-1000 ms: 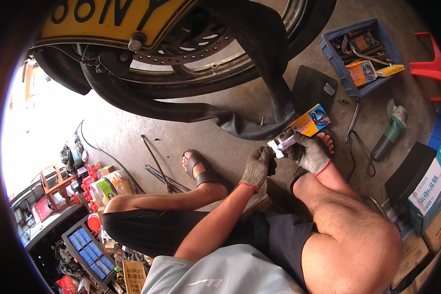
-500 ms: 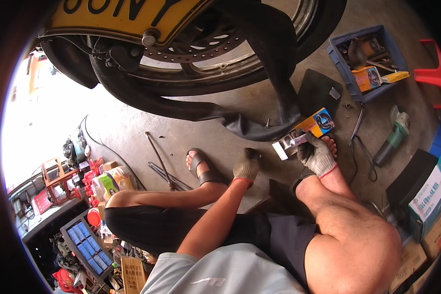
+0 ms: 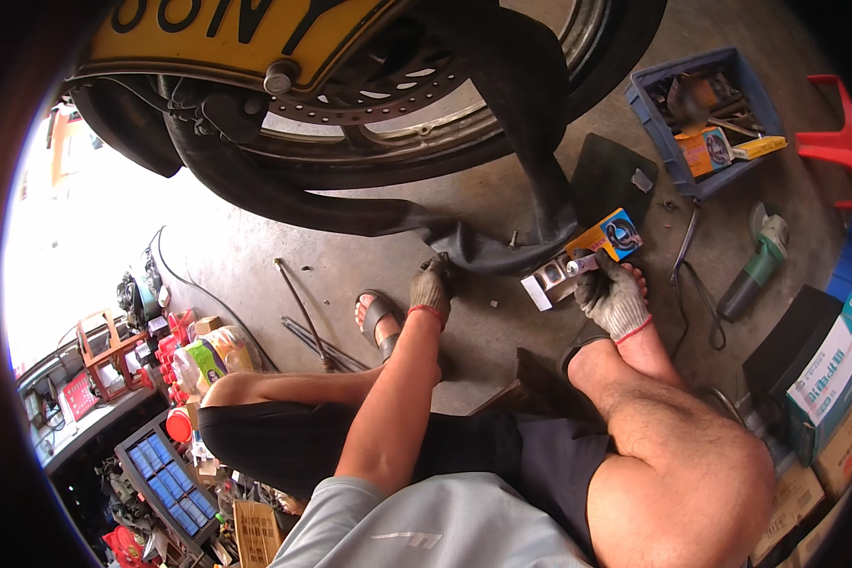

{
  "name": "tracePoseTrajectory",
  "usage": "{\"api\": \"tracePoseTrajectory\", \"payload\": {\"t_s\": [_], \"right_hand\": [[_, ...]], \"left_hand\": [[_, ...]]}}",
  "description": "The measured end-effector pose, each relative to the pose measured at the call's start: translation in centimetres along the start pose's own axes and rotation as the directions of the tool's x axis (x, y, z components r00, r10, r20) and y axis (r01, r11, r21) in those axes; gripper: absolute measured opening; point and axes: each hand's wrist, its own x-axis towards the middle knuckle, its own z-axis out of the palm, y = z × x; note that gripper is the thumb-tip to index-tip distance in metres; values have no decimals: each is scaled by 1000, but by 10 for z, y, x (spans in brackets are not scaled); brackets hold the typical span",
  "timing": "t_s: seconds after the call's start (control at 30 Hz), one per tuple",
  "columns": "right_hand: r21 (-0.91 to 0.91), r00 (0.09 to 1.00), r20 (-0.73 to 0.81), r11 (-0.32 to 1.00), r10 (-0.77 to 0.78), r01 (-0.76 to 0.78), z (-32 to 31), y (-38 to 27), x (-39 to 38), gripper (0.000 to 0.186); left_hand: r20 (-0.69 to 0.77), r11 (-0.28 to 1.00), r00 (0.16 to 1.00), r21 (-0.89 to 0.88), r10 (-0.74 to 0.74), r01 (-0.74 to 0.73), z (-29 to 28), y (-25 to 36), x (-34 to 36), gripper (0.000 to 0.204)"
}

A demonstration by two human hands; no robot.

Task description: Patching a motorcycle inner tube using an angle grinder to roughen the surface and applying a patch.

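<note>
A black rubber inner tube (image 3: pixel 350 211) hangs down from the motorcycle wheel (image 3: pixel 379 156) and loops along the floor. At the lower edge of its crumpled bend, my gloved left hand (image 3: pixel 431 286) is closed on the rubber; the fingertips are partly hidden. My gloved right hand (image 3: pixel 612 295) is closed round a small silvery squeeze tube (image 3: pixel 582 265), its end pointing left. Just beyond that hand lies an orange and blue cardboard box (image 3: pixel 619 233) with its white flap open, close to my right foot. Part of the box is covered by my hand.
A blue crate (image 3: pixel 667 142) of parts and boxes stands at the far right, with a green angle grinder (image 3: pixel 762 257) nearer. Metal bars (image 3: pixel 303 310) lie by my left foot. Cartons (image 3: pixel 828 388) flank my right side; a cluttered shelf (image 3: pixel 85 417) is on the left.
My left hand has moved left and away from me, from above the floor to the inner tube's edge. The right hand still holds the small tube, now tilted slightly differently.
</note>
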Motion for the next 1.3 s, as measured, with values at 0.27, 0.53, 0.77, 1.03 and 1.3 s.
{"api": "tracePoseTrajectory", "payload": {"t_s": [0.27,0.53,0.77,1.03,1.3], "right_hand": [[-16,998,-32,998,-60,60,5,-5,-4,22],[-85,996,-4,992,-94,94,30,2,1,23],[-135,977,150,975,-155,175,43,-2,-11,24],[-296,946,188,903,-265,312,83,0,-33,33],[-555,837,507,664,-208,501,156,21,-73,28]], "left_hand": [[329,721,936,-619,-124,313,29,17,-43,25],[423,695,906,-648,-12,312,12,32,-60,24],[531,818,844,-448,-82,361,27,37,-75,24],[641,965,723,-138,258,-222,40,45,-85,28],[546,789,827,-564,134,244,55,84,-142,32]]}}
